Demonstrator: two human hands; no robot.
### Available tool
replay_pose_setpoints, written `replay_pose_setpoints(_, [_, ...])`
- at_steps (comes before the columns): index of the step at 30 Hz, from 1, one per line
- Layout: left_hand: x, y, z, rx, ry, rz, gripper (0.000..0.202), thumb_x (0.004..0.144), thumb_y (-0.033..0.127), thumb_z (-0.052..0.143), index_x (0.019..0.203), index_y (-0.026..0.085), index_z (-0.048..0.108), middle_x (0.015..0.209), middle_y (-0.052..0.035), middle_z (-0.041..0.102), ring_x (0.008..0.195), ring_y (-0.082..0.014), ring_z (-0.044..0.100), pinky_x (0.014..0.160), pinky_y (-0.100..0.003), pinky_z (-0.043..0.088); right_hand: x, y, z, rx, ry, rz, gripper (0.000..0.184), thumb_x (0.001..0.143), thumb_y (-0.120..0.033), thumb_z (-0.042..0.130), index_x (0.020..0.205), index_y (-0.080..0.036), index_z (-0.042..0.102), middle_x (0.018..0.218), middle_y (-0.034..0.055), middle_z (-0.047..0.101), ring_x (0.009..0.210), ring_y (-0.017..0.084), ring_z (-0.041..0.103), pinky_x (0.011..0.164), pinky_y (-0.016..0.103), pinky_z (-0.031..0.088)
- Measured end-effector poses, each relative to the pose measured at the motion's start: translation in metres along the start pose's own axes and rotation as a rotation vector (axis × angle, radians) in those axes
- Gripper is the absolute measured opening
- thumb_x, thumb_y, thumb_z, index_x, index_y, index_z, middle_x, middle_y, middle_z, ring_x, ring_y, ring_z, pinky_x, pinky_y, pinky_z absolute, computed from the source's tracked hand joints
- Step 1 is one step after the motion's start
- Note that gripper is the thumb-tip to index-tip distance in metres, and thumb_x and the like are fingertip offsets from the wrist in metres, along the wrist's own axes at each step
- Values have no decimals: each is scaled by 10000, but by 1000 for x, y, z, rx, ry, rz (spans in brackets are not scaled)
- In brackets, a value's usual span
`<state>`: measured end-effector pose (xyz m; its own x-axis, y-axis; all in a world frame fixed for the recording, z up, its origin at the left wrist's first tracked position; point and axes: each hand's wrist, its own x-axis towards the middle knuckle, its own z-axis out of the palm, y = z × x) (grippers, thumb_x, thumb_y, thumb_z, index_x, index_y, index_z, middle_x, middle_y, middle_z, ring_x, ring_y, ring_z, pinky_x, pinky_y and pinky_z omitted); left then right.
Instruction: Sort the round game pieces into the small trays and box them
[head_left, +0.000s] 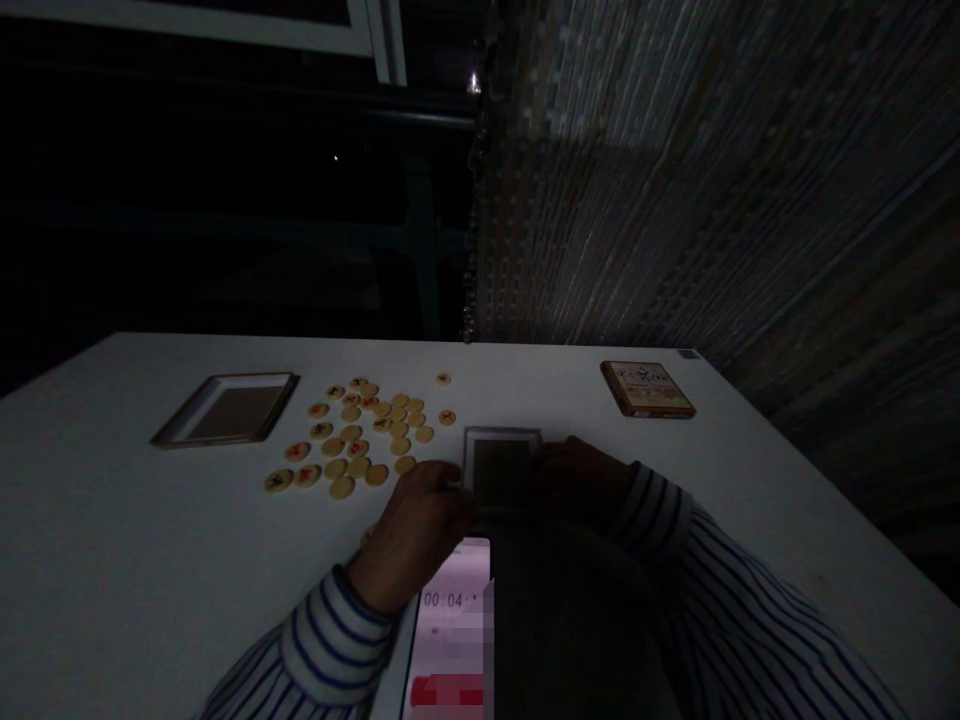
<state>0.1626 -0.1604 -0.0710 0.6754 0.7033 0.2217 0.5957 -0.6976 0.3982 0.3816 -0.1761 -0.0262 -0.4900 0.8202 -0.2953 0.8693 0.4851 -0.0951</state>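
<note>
A small shallow open box (504, 470) with a pale rim and dark inside is at the middle of the white table, close to me. My left hand (416, 525) is closed at its left side, thumb and fingers at the rim. My right hand (585, 480), in deep shadow, grips the right side. Round wooden Chinese chess pieces (350, 434) lie scattered left of the box, some showing red or black characters, others plain. Beneath my left wrist a phone (450, 610) with a lit screen shows a running timer.
An open shallow tray (238, 405) sits on the far left of the white table (187, 540). A flat printed box (648, 389) lies at the far right. Behind the table's right part hangs a string curtain (585, 200). The room is dim.
</note>
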Motion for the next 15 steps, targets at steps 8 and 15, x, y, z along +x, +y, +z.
replay_pose_setpoints(8, [0, -2, 3, 8, 13, 21, 173, 769, 281, 521, 733, 202, 670, 984, -76, 553, 952, -212, 483, 810, -399, 396, 0, -1, -1, -6, -8, 2, 196, 805, -269, 454, 839, -212, 638, 918, 50, 645, 856, 167, 567, 727, 293, 365])
replay_pose_setpoints(15, [0, -2, 3, -15, 6, 6, 155, 760, 269, 530, 735, 211, 671, 978, -72, 554, 956, -210, 481, 816, -377, 393, 0, -1, 1, -1, 23, -34, 206, 808, -286, 448, 805, -224, 644, 891, 41, 647, 847, 154, 565, 722, 268, 372])
